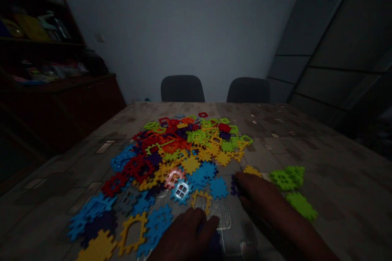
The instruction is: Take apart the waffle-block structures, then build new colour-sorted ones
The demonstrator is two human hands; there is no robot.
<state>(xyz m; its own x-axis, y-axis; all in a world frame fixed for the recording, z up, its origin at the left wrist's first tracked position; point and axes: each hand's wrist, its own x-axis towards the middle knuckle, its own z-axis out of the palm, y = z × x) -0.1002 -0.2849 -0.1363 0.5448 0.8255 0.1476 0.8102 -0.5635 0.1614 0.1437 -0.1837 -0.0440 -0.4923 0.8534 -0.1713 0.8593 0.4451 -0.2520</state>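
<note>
Most plastic pcs (191, 164) lie loose in a mixed-colour heap on the table (321, 159), w/ only a few green pcs (301, 204) apart beyond the R hand (255, 191), its fingers together by a purple pc (234, 186), & the L hand (188, 230) part-curled near another (214, 245), both grips unclear.

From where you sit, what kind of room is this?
Maybe a dining room or playroom at home: there's a big table, two chairs and a pile of colourful toy pieces.

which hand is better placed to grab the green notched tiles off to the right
Probably the right: the right hand is close beside the green notched tiles, while the left hand is farther off, with the right in between.
</note>
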